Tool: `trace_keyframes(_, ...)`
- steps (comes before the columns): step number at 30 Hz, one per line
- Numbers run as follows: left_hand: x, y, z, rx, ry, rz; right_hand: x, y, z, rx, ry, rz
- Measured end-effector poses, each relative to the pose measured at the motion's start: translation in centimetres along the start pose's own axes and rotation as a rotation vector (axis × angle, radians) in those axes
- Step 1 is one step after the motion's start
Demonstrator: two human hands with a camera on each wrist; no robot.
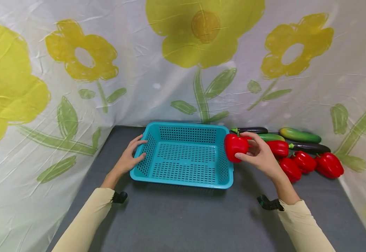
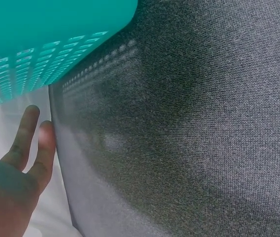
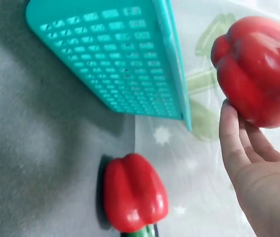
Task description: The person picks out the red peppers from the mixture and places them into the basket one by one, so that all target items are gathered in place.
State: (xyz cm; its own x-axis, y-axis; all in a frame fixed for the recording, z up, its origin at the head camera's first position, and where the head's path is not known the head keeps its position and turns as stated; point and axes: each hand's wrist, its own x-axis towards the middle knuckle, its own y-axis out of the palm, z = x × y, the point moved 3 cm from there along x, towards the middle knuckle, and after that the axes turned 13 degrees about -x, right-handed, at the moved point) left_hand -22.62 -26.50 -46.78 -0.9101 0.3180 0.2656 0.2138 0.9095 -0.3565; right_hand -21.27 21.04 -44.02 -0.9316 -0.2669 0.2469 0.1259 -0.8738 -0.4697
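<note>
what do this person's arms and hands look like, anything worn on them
The arms have plain, pale cream-yellow sleeves: left sleeve, right sleeve. Each wrist carries a dark strap-like device: left device, right device. The left hand and right hand are bare, without gloves.

The basket (image 1: 184, 154) is showing turquoise, patterned with small openings; the bell peppers (image 1: 234, 147) are gleaming red; the eggplants (image 1: 310, 147) are looking near-black, perhaps deep purple at that size; the backdrop (image 1: 135, 45) is carrying yellow flowers (image 1: 173, 24) and green leaves (image 1: 221, 84) over white; the tabletop (image 1: 186, 217) is showing dark grey.
</note>
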Motion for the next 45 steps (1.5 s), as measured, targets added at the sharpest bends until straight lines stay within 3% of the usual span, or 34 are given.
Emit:
trace_keyframes(12, -0.1, -0.1, 0.1, -0.018, 0.013, -0.004, 2.5, 2.1, 1.3, 0.007, 0.029, 0.016)
trace_keyframes(18, -0.1, 0.0, 0.2, -0.011, 0.027, -0.008, 4.1, 3.1, 2.1, 0.064, -0.026, 0.027)
trace_keyframes(26, -0.1, 0.1, 0.2, -0.025, 0.01, -0.015, 5.0, 3.7, 5.7, 0.119, -0.056, 0.027)
trace_keyframes(33, 0.0, 0.0, 0.1, -0.011, 0.005, -0.028, 7.0, 5.0, 3.3, 0.141, -0.041, 0.016)
trace_keyframes(45, 0.0, 0.1, 0.1, -0.014, -0.02, -0.035, 9.2, 7.6, 3.1, 0.153, 0.006, 0.054)
